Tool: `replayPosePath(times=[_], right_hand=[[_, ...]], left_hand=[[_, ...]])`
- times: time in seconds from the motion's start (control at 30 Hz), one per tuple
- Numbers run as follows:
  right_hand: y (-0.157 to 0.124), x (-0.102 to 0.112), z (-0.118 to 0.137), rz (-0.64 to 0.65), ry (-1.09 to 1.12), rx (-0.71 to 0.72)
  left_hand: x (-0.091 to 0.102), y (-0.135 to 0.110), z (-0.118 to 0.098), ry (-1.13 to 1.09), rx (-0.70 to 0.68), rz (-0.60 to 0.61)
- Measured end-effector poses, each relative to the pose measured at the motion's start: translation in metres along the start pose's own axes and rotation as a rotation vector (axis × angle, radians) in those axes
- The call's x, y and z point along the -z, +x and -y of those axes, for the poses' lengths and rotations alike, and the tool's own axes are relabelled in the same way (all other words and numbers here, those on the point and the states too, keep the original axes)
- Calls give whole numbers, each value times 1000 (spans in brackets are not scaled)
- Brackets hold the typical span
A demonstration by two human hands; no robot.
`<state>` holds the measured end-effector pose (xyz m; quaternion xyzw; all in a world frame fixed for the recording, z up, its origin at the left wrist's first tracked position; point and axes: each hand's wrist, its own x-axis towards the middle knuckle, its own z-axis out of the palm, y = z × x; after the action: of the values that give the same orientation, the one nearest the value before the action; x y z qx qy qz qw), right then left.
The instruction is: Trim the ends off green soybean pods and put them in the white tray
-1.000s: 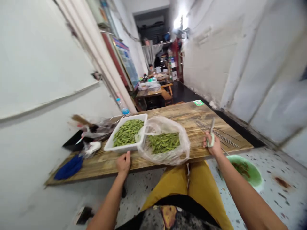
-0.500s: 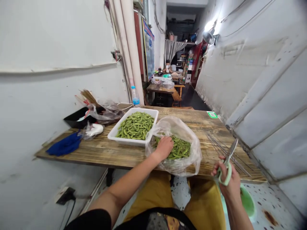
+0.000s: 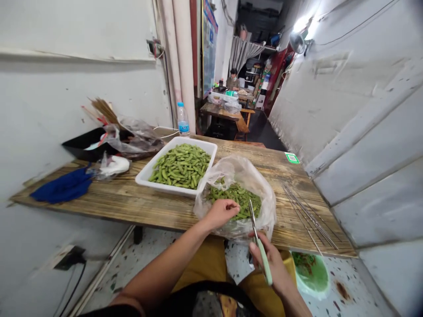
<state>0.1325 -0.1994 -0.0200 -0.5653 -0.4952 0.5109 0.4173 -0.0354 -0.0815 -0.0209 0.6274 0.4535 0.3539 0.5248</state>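
My left hand (image 3: pixel 222 214) is over the near side of a clear plastic bag (image 3: pixel 267 211), its thumb and fingers pinched together. Whatever those fingertips hold, if anything, is too small to make out. Inside the bag lie green edamame pods (image 3: pixel 233 192) with small loose bits among them. My right hand (image 3: pixel 269 255) grips green-handled scissors (image 3: pixel 261 252), whose blades point up over the bag's near right part and look closed. Left of the bag, a white plastic tray (image 3: pixel 165 188) holds a heap of edamame pods (image 3: pixel 183 165).
Thin metal skewers (image 3: pixel 309 215) lie on the wooden table (image 3: pixel 132 193) at right. Left are a blue cloth (image 3: pixel 62 185), a black box (image 3: pixel 82 145) and plastic bags. A water bottle (image 3: pixel 183 121) stands behind the tray. A green basin (image 3: pixel 313 275) sits on the floor.
My right hand has brought the scissors leftward from the table's right side to the bag. My left hand has drawn back slightly from among the pods, fingers now pinched. The view has shifted.
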Motion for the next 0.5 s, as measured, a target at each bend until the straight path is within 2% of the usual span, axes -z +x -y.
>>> replayPosePath(times=[0.1, 0.23, 0.33, 0.5], right_hand=[[7, 1, 5, -27, -141, -29], [11, 6, 11, -37, -229, -24], [10, 7, 11, -31, -245, -27], [9, 5, 3, -40, -236, -47]], left_hand=[[-1, -5, 4, -263, 116, -29], [1, -4, 2, -531, 232, 36], [2, -4, 1, -641, 256, 40], [-2, -5, 5, -874, 284, -26]])
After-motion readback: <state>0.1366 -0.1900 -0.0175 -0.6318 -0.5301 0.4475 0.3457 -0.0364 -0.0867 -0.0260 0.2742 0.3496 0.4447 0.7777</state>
